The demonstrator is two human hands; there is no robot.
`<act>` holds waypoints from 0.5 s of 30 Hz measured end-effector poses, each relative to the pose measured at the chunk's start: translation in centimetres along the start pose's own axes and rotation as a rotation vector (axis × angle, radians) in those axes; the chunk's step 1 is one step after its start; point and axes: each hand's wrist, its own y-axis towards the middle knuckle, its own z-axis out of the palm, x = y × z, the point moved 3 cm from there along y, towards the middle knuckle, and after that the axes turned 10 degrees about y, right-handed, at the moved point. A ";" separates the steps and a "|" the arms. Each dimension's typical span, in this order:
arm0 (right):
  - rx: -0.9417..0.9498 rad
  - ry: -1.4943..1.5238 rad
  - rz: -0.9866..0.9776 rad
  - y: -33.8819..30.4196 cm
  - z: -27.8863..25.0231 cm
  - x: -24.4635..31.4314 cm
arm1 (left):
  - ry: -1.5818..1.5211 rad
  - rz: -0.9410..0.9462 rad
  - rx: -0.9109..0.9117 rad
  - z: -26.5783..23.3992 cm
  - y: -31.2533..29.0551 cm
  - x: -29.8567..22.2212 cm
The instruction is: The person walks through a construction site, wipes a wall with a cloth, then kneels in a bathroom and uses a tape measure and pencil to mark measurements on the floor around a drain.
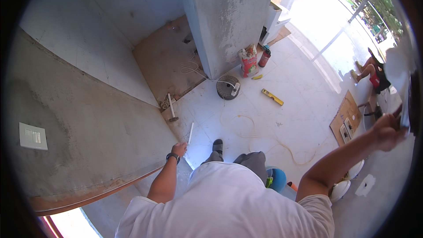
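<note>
My left hand (179, 149), with a dark watch on the wrist, is closed on a thin white stick (191, 133) that points up and away from me, low at the left beside the grey wall. At the far right my right hand (387, 133) is raised with its fingers curled, close to the wall. Something pale and bluish (404, 117) shows at its fingers, but the picture's dark rim cuts it off and its kind is unclear. A hammer (172, 107) stands head down on the floor ahead of my left hand.
Ahead are a round grey slotted object (228, 87), a yellow spirit level (272, 97), a printed bag (249, 61) and a red canister (265, 57) beside a concrete pillar (229, 17). A blue bucket (277, 180) is by my legs. Another person (375, 76) sits far right, beyond some cardboard (342, 110).
</note>
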 end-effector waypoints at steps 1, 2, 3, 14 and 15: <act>-0.006 -0.057 -0.021 1.3 -1.4 0.9 | -0.221 -0.049 -0.011 -0.7 1.9 -2.7; -0.025 -0.133 -0.050 1.9 -3.1 1.1 | -0.378 -0.010 -0.066 -1.6 3.9 -5.7; -0.050 -0.200 -0.091 2.2 -4.8 0.9 | -0.386 0.009 -0.106 -1.9 5.2 -8.1; 2.023 -0.885 1.488 -33.8 -28.8 -21.3 | 0.320 -0.309 0.212 15.0 2.5 -20.5; 2.188 -0.796 1.631 -36.9 -35.3 -19.1 | 0.162 -0.544 0.325 18.2 0.5 -21.3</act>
